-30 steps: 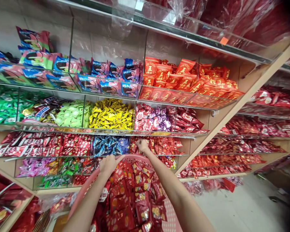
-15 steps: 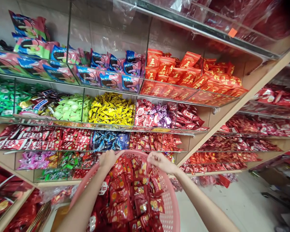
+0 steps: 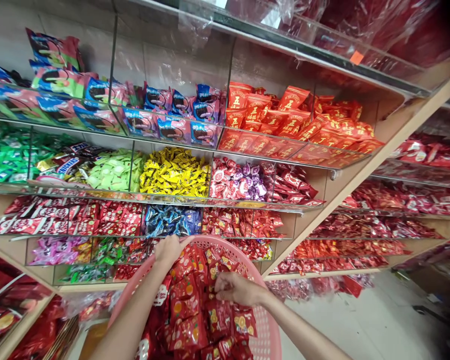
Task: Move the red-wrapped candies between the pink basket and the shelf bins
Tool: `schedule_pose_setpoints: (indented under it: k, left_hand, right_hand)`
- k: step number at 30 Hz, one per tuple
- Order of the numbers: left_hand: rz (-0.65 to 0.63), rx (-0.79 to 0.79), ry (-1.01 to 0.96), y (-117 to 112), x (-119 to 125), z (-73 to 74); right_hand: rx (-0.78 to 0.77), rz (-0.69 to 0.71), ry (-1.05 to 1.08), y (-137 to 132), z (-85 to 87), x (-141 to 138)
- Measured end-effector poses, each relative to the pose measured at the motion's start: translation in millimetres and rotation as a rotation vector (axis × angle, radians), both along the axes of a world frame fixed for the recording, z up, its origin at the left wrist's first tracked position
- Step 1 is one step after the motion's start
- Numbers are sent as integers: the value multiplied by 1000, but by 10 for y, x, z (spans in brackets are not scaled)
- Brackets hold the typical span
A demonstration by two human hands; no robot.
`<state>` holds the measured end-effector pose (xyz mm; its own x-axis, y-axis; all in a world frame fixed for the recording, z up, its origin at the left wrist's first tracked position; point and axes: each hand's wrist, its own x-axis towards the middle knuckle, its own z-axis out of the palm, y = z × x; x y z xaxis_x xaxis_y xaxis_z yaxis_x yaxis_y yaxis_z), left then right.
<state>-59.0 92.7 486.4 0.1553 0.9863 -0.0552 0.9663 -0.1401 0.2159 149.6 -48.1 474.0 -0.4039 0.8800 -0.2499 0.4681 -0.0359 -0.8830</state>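
Lowered from above the rim, the right hand now sits inside the pink basket, its fingers pinched together just over the heaped red packets, with room left before the far wall. The left hand grips the rim, just beyond it the lowest candy shelf, and the floor opens to the right.
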Motion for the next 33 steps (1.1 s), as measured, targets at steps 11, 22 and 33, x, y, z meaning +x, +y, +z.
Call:
schedule_pose_setpoints:
  k: [11,22,33]
  left_hand:
    - [7,37,-4,2,-7,-33]
    - [3,38,-2,24,-6,-54]
    - [9,33,-2,30,-11,-58]
  right_hand:
    - [537,-346,-600,1299,225,433]
    - [455,-326,-1001,1739,-65,272]
    - [556,-381,-928,1534,173,276]
